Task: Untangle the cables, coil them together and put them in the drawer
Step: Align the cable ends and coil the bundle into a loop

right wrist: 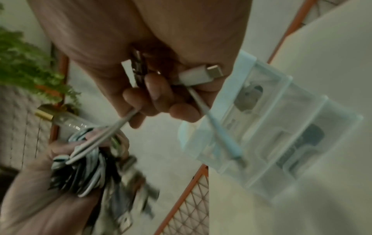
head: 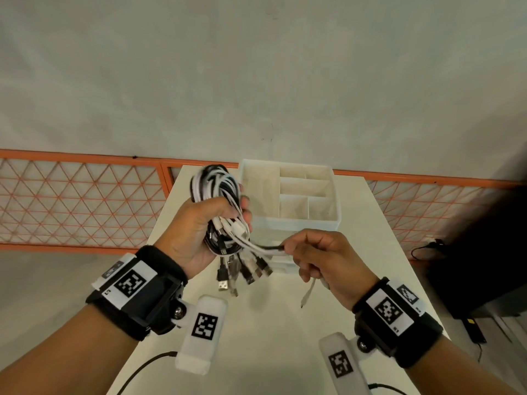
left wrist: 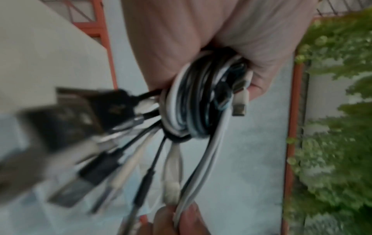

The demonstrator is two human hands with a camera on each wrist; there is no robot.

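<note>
My left hand (head: 199, 226) grips a coiled bundle of black and white cables (head: 216, 189) above the table, with several USB plugs (head: 245, 270) dangling below it. In the left wrist view the coil (left wrist: 197, 98) sits in the palm. My right hand (head: 322, 258) pinches loose cable ends (head: 268, 249) that run from the bundle; a white plug end (head: 306, 297) hangs beneath it. The right wrist view shows a white connector (right wrist: 201, 74) held against the palm. A white drawer unit (head: 293, 195) with open top compartments stands behind the hands.
The white table (head: 271, 332) stretches toward me, bare in front of the drawer unit. An orange mesh fence (head: 71, 201) runs behind the table. Dark equipment (head: 484, 252) stands at the right, with a black cable on the floor.
</note>
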